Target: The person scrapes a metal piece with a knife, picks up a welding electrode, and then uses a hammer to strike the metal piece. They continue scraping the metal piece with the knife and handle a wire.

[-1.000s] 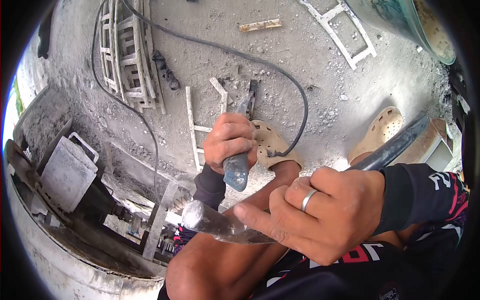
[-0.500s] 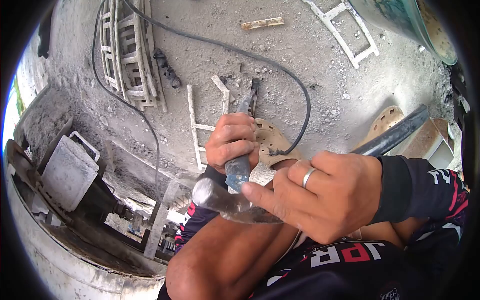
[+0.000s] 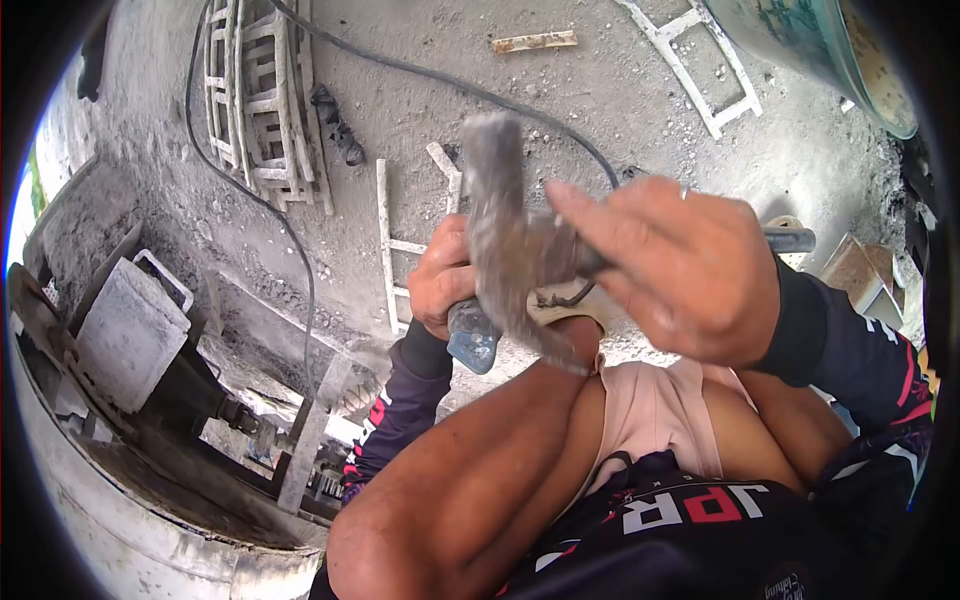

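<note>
Raised since the earlier frame: dusty grey steel hammer (image 3: 510,240), swung from low near the knee to above the left fist, head blurred. Right hand (image 3: 680,265) wrapped its dark handle, forefinger extended. Left hand (image 3: 450,280) clenched round a blue-gripped steel chisel (image 3: 472,338). Black cable (image 3: 420,75) lay across the far concrete ground (image 3: 620,110).

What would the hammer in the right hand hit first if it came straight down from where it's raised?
Most likely the blue-grey butt of the chisel gripped in the left hand, just below the hammer; the right hand holds it. Depth is uncertain.
</note>
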Demonstrator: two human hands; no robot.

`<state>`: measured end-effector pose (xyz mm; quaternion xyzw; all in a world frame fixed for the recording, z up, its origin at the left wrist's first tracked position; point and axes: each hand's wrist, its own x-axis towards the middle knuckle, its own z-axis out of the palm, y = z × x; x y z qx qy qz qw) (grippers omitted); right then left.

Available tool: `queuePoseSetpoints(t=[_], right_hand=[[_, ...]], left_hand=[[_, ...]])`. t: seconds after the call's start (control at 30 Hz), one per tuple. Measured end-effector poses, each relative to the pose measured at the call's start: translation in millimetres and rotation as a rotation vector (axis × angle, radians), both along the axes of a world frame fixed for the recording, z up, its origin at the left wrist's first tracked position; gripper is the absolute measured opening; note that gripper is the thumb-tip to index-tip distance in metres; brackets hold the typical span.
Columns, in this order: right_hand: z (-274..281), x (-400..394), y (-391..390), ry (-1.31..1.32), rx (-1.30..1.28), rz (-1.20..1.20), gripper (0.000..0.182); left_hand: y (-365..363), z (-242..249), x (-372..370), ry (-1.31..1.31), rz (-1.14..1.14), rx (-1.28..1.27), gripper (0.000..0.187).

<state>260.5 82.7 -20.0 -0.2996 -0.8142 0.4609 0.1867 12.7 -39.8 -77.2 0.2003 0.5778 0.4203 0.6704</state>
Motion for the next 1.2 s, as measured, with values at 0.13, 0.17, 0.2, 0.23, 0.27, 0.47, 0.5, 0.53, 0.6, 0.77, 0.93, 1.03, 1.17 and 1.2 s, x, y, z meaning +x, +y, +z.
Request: queuePoseSetpoints(t=[0.13, 0.17, 0.2, 0.23, 0.27, 0.47, 0.5, 0.53, 0.6, 0.77, 0.93, 1.03, 1.17, 1.2], right_hand=[[-80.2, 10.5, 25.6, -0.180, 0.133, -0.307, 0.055], [-99.6, 14.2, 31.3, -0.217, 0.194, -0.367, 0.053], [-111.1, 19.7, 37.5, -0.214, 0.191, -0.367, 0.053], [-118.9, 22.8, 44.1, -0.286, 0.217, -0.355, 0.055], [-124.3, 25.1, 45.8, -0.358, 0.240, -0.344, 0.057], [-70.4, -2.1, 14.9, -0.258, -0.162, -0.123, 0.032], [-63.5, -8.4, 1.1, -0.215, -0.541, -0.104, 0.027], [-55.8, -17.0, -11.8, -0.138, -0.998, -0.165, 0.031], [-40.5, -30.0, -23.5, -0.046, -1.651, -0.191, 0.061], [-42.2, -55.6, -46.9, -0.018, -1.769, -0.229, 0.074], [-78.0, -69.5, -67.7, 0.077, -2.051, -0.492, 0.068], [-86.3, -75.8, -73.1, 0.184, -2.060, -0.496, 0.045], [-96.4, -77.9, -80.7, 0.160, -2.008, -0.567, 0.030], [-99.2, -77.3, -83.6, 0.110, -1.960, -0.554, 0.027]], left_hand=[[16.6, -16.9, 0.0, 0.467, -0.272, 0.930, 0.030], [17.7, -15.7, -0.9, 0.486, -0.317, 0.943, 0.028], [17.5, -15.3, -0.9, 0.489, -0.319, 0.940, 0.028], [17.6, -15.8, -0.4, 0.497, -0.322, 0.943, 0.028], [17.1, -15.7, -0.3, 0.505, -0.327, 0.942, 0.028], [12.1, -9.6, 1.1, 0.591, -0.362, 0.869, 0.034], [11.1, -7.4, 2.0, 0.590, -0.359, 0.867, 0.034], [10.4, -5.5, 2.7, 0.686, -0.448, 0.907, 0.035], [2.1, -5.8, 5.9, 0.828, -0.544, 0.938, 0.039], [-25.2, -16.5, 8.4, 0.857, -0.345, 0.825, 0.034], [-28.9, -0.6, 18.2, 0.934, -0.309, 0.725, 0.035], [-32.7, 7.0, 27.4, 0.982, -0.236, 0.614, 0.038], [-37.5, 10.4, 29.6, 1.022, -0.371, 0.552, 0.037], [-37.3, 11.2, 30.1, 1.044, -0.410, 0.537, 0.037]])
